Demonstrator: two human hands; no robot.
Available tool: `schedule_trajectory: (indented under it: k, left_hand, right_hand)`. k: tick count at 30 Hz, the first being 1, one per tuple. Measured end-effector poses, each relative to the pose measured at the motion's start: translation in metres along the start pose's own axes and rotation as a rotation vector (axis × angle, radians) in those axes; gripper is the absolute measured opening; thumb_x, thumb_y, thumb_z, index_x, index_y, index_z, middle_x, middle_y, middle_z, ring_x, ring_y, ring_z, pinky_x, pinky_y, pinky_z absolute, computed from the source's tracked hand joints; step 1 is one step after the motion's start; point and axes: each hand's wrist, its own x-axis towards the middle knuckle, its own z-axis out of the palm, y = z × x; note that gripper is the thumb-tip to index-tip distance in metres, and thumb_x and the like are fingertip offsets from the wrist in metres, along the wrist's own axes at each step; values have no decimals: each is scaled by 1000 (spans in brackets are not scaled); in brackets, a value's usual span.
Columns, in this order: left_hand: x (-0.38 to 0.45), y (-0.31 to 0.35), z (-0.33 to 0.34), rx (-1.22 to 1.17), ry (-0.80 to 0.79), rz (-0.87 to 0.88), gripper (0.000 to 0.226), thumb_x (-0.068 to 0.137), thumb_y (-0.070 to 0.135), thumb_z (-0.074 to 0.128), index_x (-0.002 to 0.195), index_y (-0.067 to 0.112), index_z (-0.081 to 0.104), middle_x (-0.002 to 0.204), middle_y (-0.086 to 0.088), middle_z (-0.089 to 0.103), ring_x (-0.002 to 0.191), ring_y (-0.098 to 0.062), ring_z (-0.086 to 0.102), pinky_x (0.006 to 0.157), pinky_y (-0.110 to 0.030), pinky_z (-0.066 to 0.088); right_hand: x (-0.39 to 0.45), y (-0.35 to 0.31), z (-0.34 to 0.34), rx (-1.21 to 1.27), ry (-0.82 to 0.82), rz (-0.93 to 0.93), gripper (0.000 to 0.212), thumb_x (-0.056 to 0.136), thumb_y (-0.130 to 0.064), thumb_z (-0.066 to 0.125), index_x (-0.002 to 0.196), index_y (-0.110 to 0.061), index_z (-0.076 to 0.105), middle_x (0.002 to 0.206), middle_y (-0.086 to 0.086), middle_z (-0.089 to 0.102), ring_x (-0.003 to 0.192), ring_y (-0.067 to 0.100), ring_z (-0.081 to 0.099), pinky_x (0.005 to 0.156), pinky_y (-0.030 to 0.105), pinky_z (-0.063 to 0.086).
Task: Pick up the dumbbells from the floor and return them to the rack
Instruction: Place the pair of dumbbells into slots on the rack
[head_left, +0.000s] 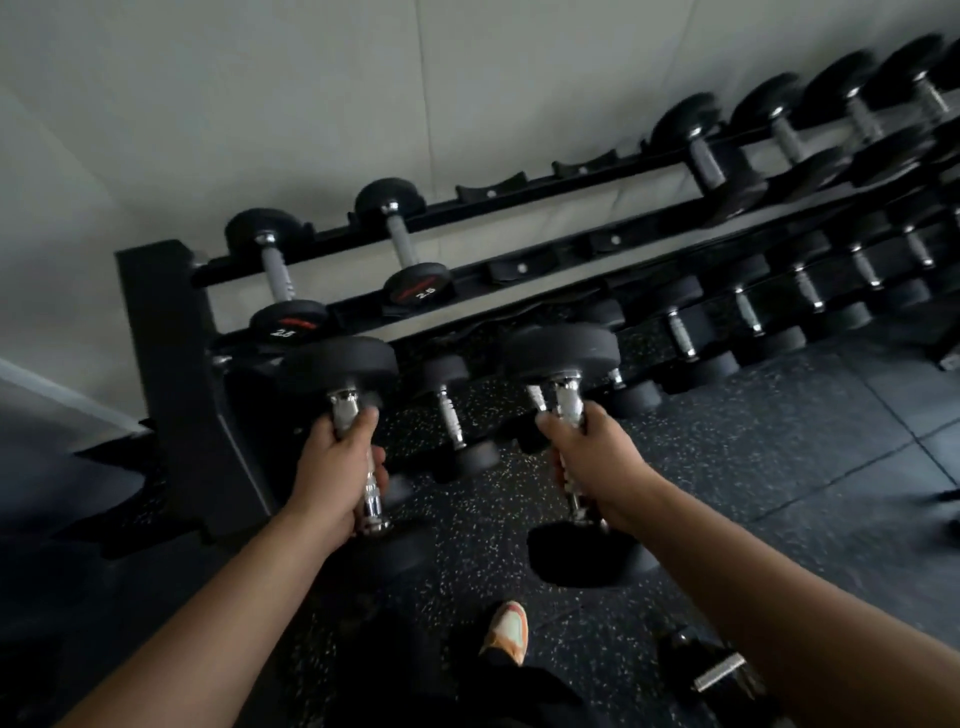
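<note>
My left hand (336, 467) grips the chrome handle of a black dumbbell (340, 364), held in the air in front of the rack's left end. In my right hand (592, 457) is a second black dumbbell (563, 351), also raised, its near head low by my wrist. The black tiered rack (156, 338) runs from the left to the far right. Its top tier holds two small dumbbells marked 2.5 (283, 270) at the left, then several bare cradles (522, 267). Another dumbbell (719, 673) lies on the floor at the bottom right.
Larger dumbbells (779, 130) fill the rack's right part, and the lower tier (680, 332) holds a row of them. The floor is black speckled rubber tile (779, 441). My orange shoe (506, 629) stands below the hands. A pale wall is behind the rack.
</note>
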Motion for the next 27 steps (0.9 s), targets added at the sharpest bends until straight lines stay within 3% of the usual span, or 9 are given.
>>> schedule_trajectory:
  k: [2,8,14,18,27]
  left_hand:
    - [11,12,28,7,-20,9,24,89,41,66,98,20,58,57,-3,58,41,-16,53,41,-30,46]
    - [55,44,111,7,-86,20,16,92,35,65,93,21,57,51,0,57,37,-13,51,37,-25,44]
    - [126,69,184,42,-147,24,14,93,36,63,96,23,58,64,-8,56,42,-14,52,39,-27,44]
    - [172,89,221,29,-179,-20,19,94,37,62,104,21,58,65,-8,55,44,-15,51,41,-27,44]
    - [255,125,279,39,-93,-35,20,94,39,60,101,21,55,57,-4,57,40,-16,50,39,-27,43]
  right_hand:
    - [14,-5,-23,44,10,3,35,82,-45,67,94,-14,57,51,-5,60,44,15,54,49,33,45]
    - [70,-19,-74,16,95,22,32,87,-40,67,90,-10,57,53,-1,61,44,17,56,48,32,47]
    - [146,-45,-108,23,161,89,36,84,-43,69,93,-10,58,57,2,62,50,20,57,53,38,49]
    - [191,-69,-129,57,174,127,35,84,-43,68,92,-10,59,52,-2,61,44,16,55,46,32,48]
    - [285,-105,-165,98,142,200,31,85,-42,69,97,-14,59,61,5,64,49,18,58,45,29,48]
